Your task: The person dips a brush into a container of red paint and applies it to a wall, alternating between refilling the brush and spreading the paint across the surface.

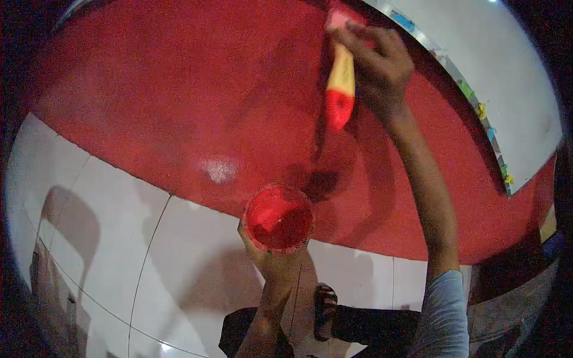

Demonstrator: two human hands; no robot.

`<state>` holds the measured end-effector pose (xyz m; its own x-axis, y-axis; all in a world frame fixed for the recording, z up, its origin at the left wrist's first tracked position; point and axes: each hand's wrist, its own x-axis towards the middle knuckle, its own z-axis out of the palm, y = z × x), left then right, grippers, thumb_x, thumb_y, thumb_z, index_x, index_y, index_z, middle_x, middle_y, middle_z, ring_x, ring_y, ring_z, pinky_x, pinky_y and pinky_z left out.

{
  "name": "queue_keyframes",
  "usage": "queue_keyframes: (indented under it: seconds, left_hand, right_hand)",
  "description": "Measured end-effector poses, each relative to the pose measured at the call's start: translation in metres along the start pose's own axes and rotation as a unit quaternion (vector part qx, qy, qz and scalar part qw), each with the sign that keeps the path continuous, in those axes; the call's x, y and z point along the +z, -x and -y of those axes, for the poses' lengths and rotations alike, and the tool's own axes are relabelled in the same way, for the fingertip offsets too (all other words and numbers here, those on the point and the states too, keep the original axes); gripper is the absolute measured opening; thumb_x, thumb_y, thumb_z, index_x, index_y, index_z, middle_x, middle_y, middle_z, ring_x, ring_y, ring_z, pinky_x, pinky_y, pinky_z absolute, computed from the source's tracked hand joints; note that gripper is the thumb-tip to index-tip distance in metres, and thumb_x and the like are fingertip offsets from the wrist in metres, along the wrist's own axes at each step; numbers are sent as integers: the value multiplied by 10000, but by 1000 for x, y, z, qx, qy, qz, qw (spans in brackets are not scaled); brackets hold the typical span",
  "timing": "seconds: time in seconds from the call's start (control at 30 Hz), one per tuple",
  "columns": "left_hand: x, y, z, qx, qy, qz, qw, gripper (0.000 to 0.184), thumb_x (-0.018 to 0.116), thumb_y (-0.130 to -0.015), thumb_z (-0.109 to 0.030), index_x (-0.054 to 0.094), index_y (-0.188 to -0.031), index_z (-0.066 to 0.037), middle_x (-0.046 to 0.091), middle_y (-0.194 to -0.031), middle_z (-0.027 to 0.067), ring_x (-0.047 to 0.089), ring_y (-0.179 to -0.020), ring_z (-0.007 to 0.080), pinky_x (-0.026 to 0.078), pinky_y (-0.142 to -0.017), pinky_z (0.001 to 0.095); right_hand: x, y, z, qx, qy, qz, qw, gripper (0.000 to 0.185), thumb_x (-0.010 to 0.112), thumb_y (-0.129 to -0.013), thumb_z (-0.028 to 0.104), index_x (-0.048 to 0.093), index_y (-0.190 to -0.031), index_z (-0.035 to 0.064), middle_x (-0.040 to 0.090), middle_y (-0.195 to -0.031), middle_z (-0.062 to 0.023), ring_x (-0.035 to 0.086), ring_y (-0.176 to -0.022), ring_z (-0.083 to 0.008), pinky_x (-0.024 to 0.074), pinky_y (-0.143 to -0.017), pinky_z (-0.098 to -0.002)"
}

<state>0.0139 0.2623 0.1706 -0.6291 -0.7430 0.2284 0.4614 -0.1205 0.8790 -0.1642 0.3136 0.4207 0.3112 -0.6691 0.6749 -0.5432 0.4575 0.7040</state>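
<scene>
My left hand (265,253) holds a round tub of red paint (279,218) from below, its open top facing up. Up at the top right, my right hand (382,59) grips a paintbrush (342,71) near its metal end, which is slightly blurred. The wooden handle points down, and its lower end is bright red. The bristles are hard to make out against the red surface (179,77); whether they touch it I cannot tell.
A white panel (495,71) with a curved edge carries several coloured clips or tags, green, yellow and blue. White floor tiles (179,250) border the red surface below. A sandalled foot (325,310) stands on the tiles.
</scene>
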Motion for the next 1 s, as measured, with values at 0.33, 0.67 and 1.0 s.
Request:
queue_keyframes:
  seconds: [0.33,0.67,1.0]
  left_hand:
    - [-45,13,-11,-1,-78,24,997,942,851,-503,-165,312,-1265,-28,443,-1223,158,471,-1117,280,401,-956,380]
    - [-43,-38,-14,100,-212,-109,966,946,852,-508,-196,314,-1268,-26,447,-1232,154,467,-1125,281,379,-978,381]
    - [-46,-36,-15,142,-312,-122,931,952,854,-512,-226,316,-1271,-24,452,-1241,151,464,-1134,283,357,-1000,382]
  right_hand:
    - [0,122,0,293,-308,67,903,202,609,-812,214,637,-1001,146,625,-891,-64,611,-793,-215,504,-641,-312]
    - [-24,152,113,-3,-192,329,925,123,542,-848,206,633,-924,174,623,-891,-97,576,-664,-242,450,-555,-363]
    - [-5,160,51,333,-214,177,901,230,579,-815,304,612,-917,100,604,-794,-83,584,-718,-250,470,-632,-362]
